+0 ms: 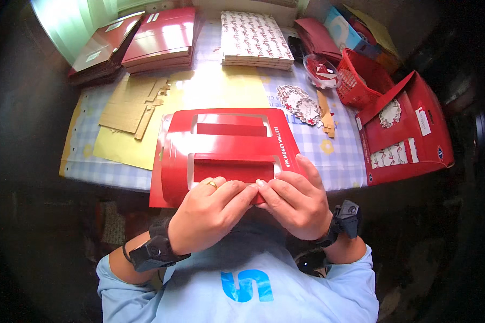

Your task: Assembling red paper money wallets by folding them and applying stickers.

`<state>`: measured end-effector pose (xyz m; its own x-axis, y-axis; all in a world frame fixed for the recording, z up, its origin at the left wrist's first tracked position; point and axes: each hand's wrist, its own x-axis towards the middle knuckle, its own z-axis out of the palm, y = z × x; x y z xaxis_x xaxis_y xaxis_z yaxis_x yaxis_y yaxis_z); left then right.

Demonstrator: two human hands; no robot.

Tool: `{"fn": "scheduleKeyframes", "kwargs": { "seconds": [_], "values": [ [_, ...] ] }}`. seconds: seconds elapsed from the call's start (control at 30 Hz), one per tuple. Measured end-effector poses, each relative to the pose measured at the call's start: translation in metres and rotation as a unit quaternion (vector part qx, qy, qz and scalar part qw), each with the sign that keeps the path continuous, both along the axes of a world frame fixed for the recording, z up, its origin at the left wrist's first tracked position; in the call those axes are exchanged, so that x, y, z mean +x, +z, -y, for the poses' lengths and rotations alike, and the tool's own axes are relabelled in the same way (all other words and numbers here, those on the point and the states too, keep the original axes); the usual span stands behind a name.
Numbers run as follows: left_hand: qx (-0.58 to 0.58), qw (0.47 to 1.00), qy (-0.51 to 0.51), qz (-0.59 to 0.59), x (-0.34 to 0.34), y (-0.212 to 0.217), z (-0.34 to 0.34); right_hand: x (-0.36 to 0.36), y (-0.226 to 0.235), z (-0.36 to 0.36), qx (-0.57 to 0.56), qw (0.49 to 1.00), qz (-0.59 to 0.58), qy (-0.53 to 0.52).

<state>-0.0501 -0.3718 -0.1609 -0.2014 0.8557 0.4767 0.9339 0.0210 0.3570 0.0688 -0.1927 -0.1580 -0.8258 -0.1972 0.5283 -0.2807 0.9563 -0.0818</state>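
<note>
A glossy red card sleeve (pixel 231 145) with two window cut-outs lies in front of me at the table's near edge, on top of another red card sheet (pixel 156 188) that shows along its left side. My left hand (pixel 213 210) pinches the sleeve's near edge, fingers closed and a ring on one of them. Beside it, my right hand (pixel 298 202) grips the same edge with thumb and fingers closed. The fingertips of both hands meet near the lower window. What lies under the fingers is hidden.
Red folder stacks (pixel 161 37) and a stack of patterned cards (pixel 256 40) stand at the back. Brown cardboard pieces (pixel 126 105) lie left on yellow paper (pixel 124 153). To the right are floral cut-outs (pixel 302 105), a plastic tub (pixel 322 72), a red basket (pixel 361 81) and a red box (pixel 404 132).
</note>
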Motion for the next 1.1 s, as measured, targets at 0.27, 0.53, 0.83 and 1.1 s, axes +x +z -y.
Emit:
{"fn": "scheduleKeyframes", "kwargs": {
  "seconds": [0.27,0.53,0.83,1.1],
  "values": [
    [0.053,0.964,0.211,0.150,0.002,0.028,0.079,0.002,-0.012,-0.016,-0.001,0.999,-0.029,0.037],
    [0.025,0.457,0.026,0.889,-0.006,0.002,0.111,0.007,-0.022,-0.016,0.010,0.998,-0.035,0.055],
    [-0.020,0.262,-0.067,0.963,-0.004,-0.024,0.089,0.022,-0.034,-0.020,0.069,0.995,0.009,0.070],
    [-0.074,0.146,-0.039,0.986,0.004,-0.029,0.066,0.011,-0.052,-0.007,0.133,0.979,-0.005,0.155]
  ]
}}
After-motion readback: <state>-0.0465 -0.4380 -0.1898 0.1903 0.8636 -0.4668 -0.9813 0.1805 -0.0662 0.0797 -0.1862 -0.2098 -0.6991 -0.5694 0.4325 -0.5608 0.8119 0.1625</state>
